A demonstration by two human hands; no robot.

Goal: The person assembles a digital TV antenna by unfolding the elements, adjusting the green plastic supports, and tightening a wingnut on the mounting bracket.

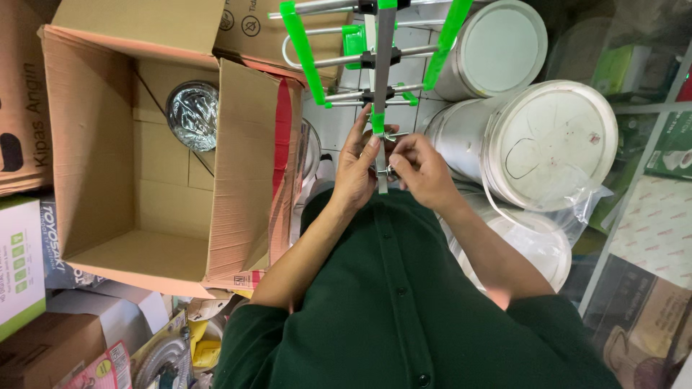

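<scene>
A metal antenna point(383, 65) with a grey central boom, silver cross rods and bright green plastic parts points away from me over the tiled floor. My left hand point(358, 169) grips the near end of the boom, thumb up against a green clip. My right hand point(420, 169) is closed on a small metal fitting at the same end of the boom, its fingers pinched together. Both hands are just in front of my dark green buttoned shirt point(404, 302).
A large open cardboard box point(108, 144) holding a shiny wrapped round item point(192, 114) stands at the left. White plastic buckets point(548, 144) with lids crowd the right, one with a clear plastic bag. More boxes and packages line both sides.
</scene>
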